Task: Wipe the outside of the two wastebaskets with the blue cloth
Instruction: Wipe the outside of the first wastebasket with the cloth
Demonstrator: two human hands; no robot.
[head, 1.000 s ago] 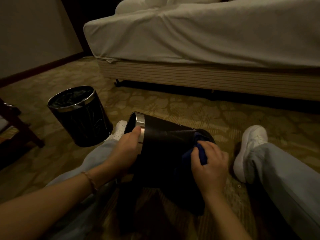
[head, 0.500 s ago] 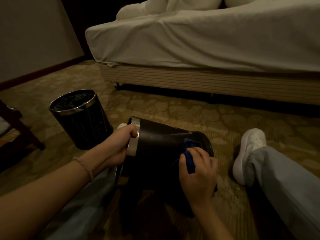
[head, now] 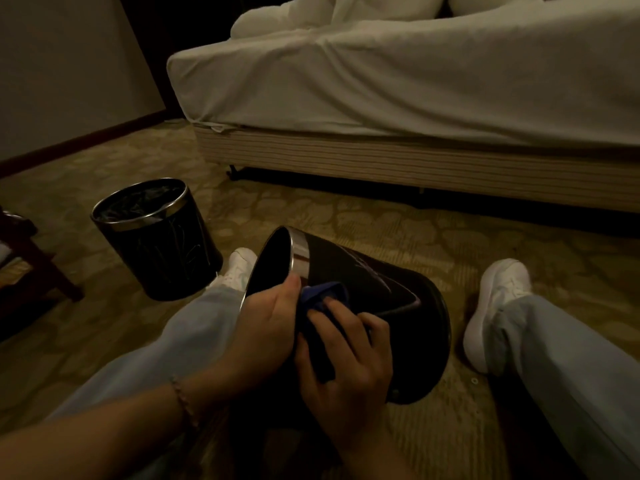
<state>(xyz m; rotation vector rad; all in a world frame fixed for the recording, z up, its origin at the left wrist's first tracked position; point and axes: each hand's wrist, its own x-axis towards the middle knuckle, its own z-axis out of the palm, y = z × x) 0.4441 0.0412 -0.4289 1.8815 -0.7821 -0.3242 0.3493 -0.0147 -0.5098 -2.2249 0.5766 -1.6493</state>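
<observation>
You are wiping the tipped basket [head: 367, 299]: left hand [head: 266, 327] gripping its rim, right hand [head: 346, 355] pressing the cloth [head: 323, 294] just beside it. Next, rotate for unwiped sides.

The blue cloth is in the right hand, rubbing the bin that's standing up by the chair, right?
Not quite. The blue cloth is in the right hand, but it rubs the tipped bin lying between the legs, which the left hand holds by its rim. The head view shows the upright bin untouched.
</observation>
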